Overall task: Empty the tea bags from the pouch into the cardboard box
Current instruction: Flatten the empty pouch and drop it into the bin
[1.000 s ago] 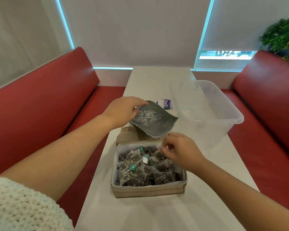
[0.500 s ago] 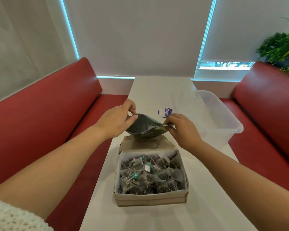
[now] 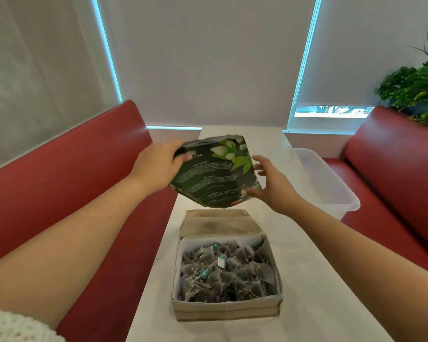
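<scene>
A dark green printed pouch (image 3: pixel 214 172) hangs in the air above the far end of the cardboard box (image 3: pixel 226 309), its printed face turned toward me. My left hand (image 3: pixel 158 166) grips the pouch's upper left edge. My right hand (image 3: pixel 269 183) is at the pouch's right side with fingers spread; the thumb touches its lower right corner. The box sits on the white table (image 3: pixel 314 280) with its lid flap folded back, and several dark pyramid tea bags (image 3: pixel 223 272) with small tags fill it.
A clear plastic tub (image 3: pixel 331 186) stands on the table's right side, beyond the box. Red bench seats (image 3: pixel 59 183) flank the narrow table on both sides. A green plant (image 3: pixel 415 87) is at the far right.
The pouch was lifted from just above the box and turned so its printed face shows. My right hand loosened from its edge and now spreads beside it.
</scene>
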A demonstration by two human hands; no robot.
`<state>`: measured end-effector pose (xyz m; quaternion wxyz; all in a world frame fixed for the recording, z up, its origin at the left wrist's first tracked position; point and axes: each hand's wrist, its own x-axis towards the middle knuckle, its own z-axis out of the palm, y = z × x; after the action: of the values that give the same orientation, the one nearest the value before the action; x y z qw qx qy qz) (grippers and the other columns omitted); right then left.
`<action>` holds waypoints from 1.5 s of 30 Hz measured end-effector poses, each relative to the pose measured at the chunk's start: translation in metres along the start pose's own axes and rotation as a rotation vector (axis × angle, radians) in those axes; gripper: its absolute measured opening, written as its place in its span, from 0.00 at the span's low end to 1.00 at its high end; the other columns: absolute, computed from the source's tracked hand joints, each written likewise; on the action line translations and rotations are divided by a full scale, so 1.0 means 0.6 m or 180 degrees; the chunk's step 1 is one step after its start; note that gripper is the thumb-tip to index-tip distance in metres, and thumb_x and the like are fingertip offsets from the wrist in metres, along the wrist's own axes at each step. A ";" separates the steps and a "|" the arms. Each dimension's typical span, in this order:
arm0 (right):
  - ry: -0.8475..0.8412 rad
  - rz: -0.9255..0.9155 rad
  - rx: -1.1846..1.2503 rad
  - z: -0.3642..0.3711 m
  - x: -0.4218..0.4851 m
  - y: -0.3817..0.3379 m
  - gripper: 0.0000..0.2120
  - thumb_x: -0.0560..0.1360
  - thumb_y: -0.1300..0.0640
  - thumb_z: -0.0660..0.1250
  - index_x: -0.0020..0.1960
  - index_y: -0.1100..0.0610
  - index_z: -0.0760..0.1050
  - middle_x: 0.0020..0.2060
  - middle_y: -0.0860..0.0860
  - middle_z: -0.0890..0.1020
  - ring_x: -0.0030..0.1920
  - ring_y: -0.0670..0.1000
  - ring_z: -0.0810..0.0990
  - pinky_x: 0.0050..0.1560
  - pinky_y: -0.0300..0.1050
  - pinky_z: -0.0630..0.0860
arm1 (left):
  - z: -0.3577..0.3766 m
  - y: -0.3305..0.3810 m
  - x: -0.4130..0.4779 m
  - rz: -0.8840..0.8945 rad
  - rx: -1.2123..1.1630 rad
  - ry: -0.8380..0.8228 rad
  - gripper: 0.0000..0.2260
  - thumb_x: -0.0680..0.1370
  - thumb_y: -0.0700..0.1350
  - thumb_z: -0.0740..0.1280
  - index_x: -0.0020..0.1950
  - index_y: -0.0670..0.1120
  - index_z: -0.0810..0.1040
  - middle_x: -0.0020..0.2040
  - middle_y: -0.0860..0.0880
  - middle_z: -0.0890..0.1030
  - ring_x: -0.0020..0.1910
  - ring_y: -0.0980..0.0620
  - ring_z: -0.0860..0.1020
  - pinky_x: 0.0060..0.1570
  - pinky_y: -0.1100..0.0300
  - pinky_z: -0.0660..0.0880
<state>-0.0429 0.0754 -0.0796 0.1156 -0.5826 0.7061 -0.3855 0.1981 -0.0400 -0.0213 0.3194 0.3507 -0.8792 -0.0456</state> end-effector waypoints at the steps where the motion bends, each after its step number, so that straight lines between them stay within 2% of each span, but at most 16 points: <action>1: -0.0097 0.0021 -0.0044 -0.001 -0.001 0.008 0.38 0.67 0.55 0.77 0.71 0.52 0.62 0.59 0.46 0.73 0.57 0.46 0.70 0.57 0.42 0.68 | -0.018 0.001 0.007 -0.0012 -0.0154 -0.0084 0.08 0.78 0.49 0.65 0.55 0.49 0.78 0.47 0.48 0.83 0.45 0.46 0.79 0.44 0.53 0.74; 4: -0.0371 0.0092 -0.0019 0.001 -0.002 0.022 0.28 0.67 0.56 0.77 0.64 0.55 0.72 0.58 0.52 0.79 0.56 0.52 0.76 0.56 0.44 0.71 | -0.065 0.005 0.025 -0.0001 -0.0509 -0.0283 0.07 0.78 0.48 0.66 0.53 0.47 0.77 0.48 0.48 0.82 0.46 0.48 0.79 0.46 0.51 0.76; 8: -0.0481 0.0142 0.0182 0.012 -0.003 0.017 0.14 0.73 0.57 0.71 0.58 0.55 0.78 0.53 0.54 0.83 0.53 0.55 0.80 0.55 0.48 0.77 | -0.089 0.008 0.040 -0.0015 -0.0497 -0.0109 0.02 0.78 0.48 0.65 0.49 0.52 0.74 0.41 0.57 0.78 0.46 0.49 0.78 0.41 0.59 0.72; 11: -0.0202 0.0190 0.0754 0.012 -0.003 0.001 0.11 0.76 0.60 0.68 0.58 0.58 0.77 0.52 0.55 0.83 0.52 0.54 0.81 0.52 0.43 0.77 | -0.087 0.002 0.044 -0.0051 -0.0002 0.0818 0.18 0.75 0.52 0.68 0.63 0.52 0.71 0.57 0.53 0.78 0.61 0.47 0.73 0.64 0.47 0.66; 14: 0.0065 0.0274 0.1246 0.008 0.002 -0.010 0.12 0.77 0.60 0.65 0.61 0.58 0.75 0.53 0.55 0.82 0.53 0.54 0.81 0.54 0.47 0.78 | -0.057 -0.001 0.013 -0.0811 -0.0485 0.1846 0.35 0.72 0.57 0.70 0.74 0.50 0.59 0.72 0.46 0.65 0.72 0.47 0.61 0.72 0.50 0.56; 16: 0.0260 0.0323 0.1750 0.003 0.005 -0.020 0.11 0.78 0.61 0.64 0.61 0.56 0.74 0.53 0.54 0.82 0.52 0.53 0.81 0.53 0.48 0.79 | -0.007 -0.006 -0.017 -0.1577 -0.1514 0.1474 0.40 0.70 0.64 0.68 0.76 0.49 0.57 0.73 0.45 0.64 0.71 0.48 0.64 0.72 0.48 0.58; 19: 0.0602 0.0208 0.1852 -0.003 0.008 -0.035 0.08 0.79 0.61 0.62 0.57 0.54 0.74 0.50 0.52 0.82 0.48 0.50 0.81 0.48 0.43 0.78 | 0.052 0.005 -0.060 -0.2405 -0.3070 -0.0752 0.28 0.74 0.67 0.60 0.66 0.51 0.72 0.64 0.49 0.78 0.57 0.51 0.78 0.58 0.49 0.72; 21: 0.0812 0.0098 0.1380 -0.006 0.006 -0.037 0.05 0.80 0.59 0.61 0.55 0.54 0.73 0.47 0.50 0.81 0.47 0.50 0.80 0.46 0.41 0.77 | 0.067 0.011 -0.071 -0.2364 -0.3550 -0.1341 0.23 0.75 0.64 0.59 0.59 0.50 0.77 0.56 0.48 0.83 0.51 0.49 0.83 0.51 0.50 0.77; 24: 0.1077 0.0011 0.0952 -0.012 -0.002 -0.031 0.05 0.80 0.59 0.60 0.54 0.58 0.73 0.44 0.50 0.80 0.46 0.52 0.79 0.46 0.47 0.76 | 0.065 0.004 -0.067 -0.2011 -0.3619 -0.1434 0.23 0.72 0.62 0.63 0.58 0.48 0.79 0.54 0.48 0.84 0.51 0.49 0.83 0.53 0.49 0.78; 26: 0.1066 -0.0046 0.0691 -0.014 -0.009 -0.030 0.08 0.80 0.58 0.60 0.56 0.60 0.73 0.43 0.49 0.80 0.44 0.51 0.79 0.43 0.44 0.75 | 0.059 0.001 -0.066 -0.1838 -0.3483 -0.1559 0.19 0.75 0.57 0.64 0.58 0.47 0.79 0.53 0.48 0.85 0.50 0.49 0.83 0.54 0.50 0.78; 29: 0.1038 -0.0173 0.0465 -0.011 -0.020 -0.031 0.08 0.81 0.58 0.59 0.55 0.61 0.73 0.42 0.46 0.80 0.41 0.48 0.79 0.38 0.38 0.73 | 0.062 -0.003 -0.074 -0.1737 -0.3255 -0.1363 0.09 0.79 0.46 0.63 0.51 0.44 0.80 0.46 0.48 0.85 0.40 0.54 0.83 0.48 0.58 0.81; 32: 0.1056 -0.0203 0.0621 -0.012 -0.029 -0.036 0.04 0.80 0.59 0.60 0.51 0.58 0.72 0.41 0.45 0.81 0.39 0.46 0.80 0.36 0.32 0.75 | 0.062 -0.018 -0.080 -0.1806 -0.3114 -0.0980 0.08 0.80 0.40 0.62 0.46 0.43 0.80 0.41 0.49 0.85 0.33 0.58 0.82 0.40 0.66 0.80; 35: 0.0973 -0.0204 0.0787 -0.009 -0.034 -0.042 0.01 0.80 0.59 0.60 0.50 0.55 0.70 0.39 0.44 0.80 0.37 0.40 0.79 0.32 0.28 0.74 | 0.057 -0.035 -0.087 -0.1793 -0.3006 -0.0948 0.07 0.80 0.40 0.63 0.48 0.43 0.81 0.47 0.45 0.84 0.39 0.56 0.82 0.43 0.65 0.80; 38: 0.0887 -0.0267 0.0864 -0.009 -0.032 -0.046 0.02 0.80 0.59 0.60 0.51 0.56 0.71 0.38 0.41 0.80 0.34 0.37 0.80 0.31 0.28 0.73 | 0.045 -0.041 -0.082 -0.1840 -0.3017 -0.1046 0.07 0.78 0.43 0.65 0.52 0.44 0.81 0.51 0.44 0.85 0.49 0.50 0.82 0.53 0.56 0.79; 42: 0.0606 -0.0289 0.0770 -0.015 -0.030 -0.046 0.08 0.78 0.57 0.64 0.56 0.58 0.73 0.45 0.51 0.82 0.44 0.45 0.82 0.37 0.30 0.77 | 0.017 -0.030 -0.050 -0.1802 -0.3764 -0.0653 0.09 0.78 0.42 0.65 0.57 0.45 0.79 0.52 0.46 0.85 0.47 0.50 0.83 0.43 0.55 0.79; 45: 0.0472 -0.0217 0.1539 -0.018 -0.027 -0.051 0.20 0.76 0.59 0.68 0.64 0.53 0.66 0.55 0.50 0.80 0.53 0.48 0.81 0.48 0.41 0.81 | 0.006 -0.020 -0.028 -0.1735 -0.3744 -0.0474 0.08 0.78 0.38 0.64 0.56 0.45 0.79 0.51 0.45 0.84 0.45 0.51 0.84 0.39 0.59 0.80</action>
<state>-0.0224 0.0938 -0.0560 0.1864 -0.5317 0.5799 -0.5885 0.2124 -0.0387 -0.0366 0.3731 0.3237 -0.6069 -0.6226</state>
